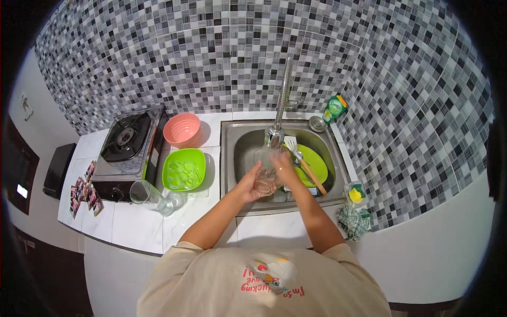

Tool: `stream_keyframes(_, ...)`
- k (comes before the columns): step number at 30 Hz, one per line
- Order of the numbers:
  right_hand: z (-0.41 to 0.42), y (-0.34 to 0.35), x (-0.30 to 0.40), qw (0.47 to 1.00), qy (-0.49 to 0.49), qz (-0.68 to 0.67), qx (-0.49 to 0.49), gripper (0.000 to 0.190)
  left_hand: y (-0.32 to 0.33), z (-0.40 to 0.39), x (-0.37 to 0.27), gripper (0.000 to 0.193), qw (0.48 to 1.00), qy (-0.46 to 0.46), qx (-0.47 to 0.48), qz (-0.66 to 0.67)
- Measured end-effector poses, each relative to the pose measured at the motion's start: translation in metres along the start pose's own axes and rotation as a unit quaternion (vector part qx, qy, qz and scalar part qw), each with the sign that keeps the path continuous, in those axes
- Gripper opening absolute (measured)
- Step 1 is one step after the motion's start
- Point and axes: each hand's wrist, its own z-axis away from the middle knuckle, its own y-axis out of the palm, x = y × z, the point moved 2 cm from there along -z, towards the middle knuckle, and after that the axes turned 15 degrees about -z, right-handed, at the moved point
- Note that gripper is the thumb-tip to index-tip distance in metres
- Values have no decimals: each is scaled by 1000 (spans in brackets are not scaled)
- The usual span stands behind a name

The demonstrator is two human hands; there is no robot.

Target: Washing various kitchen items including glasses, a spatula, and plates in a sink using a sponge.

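Under the faucet head (274,136), a clear drinking glass (264,174) is held tilted over the stainless-steel sink (244,158). My left hand (253,186) grips it near its thick base. Blurred by motion, my right hand (283,168) is at the glass's right side, and a ring shows on one finger. Whether its fingers close around the glass is unclear. Just right of it in the basin lie a green plate (317,158), a white slotted spatula (291,143) with a wooden handle, and metal cutlery (296,160), partly hidden by my right forearm.
Left of the sink are a pink bowl (182,130), a green bowl (190,158) holding clear items, and a footed glass (148,196) on its side. Beyond stand a gas stove (124,142) and sachets (85,192). Rightward are a sponge (356,194), a cloth (353,222) and a detergent pouch (334,109).
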Motion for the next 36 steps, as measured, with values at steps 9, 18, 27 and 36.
stream_keyframes(9, -10, -21, -52, 951, 181, -192, -162, 27, 14, 2, -8, 53, 978, 86, -132, -140)
stream_keyframes(18, 37, -33, -41, 831, 345, -352, -258, 29, 20, -13, -31, 39, 631, 392, -329, -583)
stream_keyframes(27, 66, -41, 0, 783, 342, -481, -197, 20, 38, -23, -52, 33, 698, 249, -189, -645)
stream_keyframes(36, 75, -41, -4, 801, 306, -493, -151, 13, -1, -47, -23, 23, 985, 167, -28, -39)
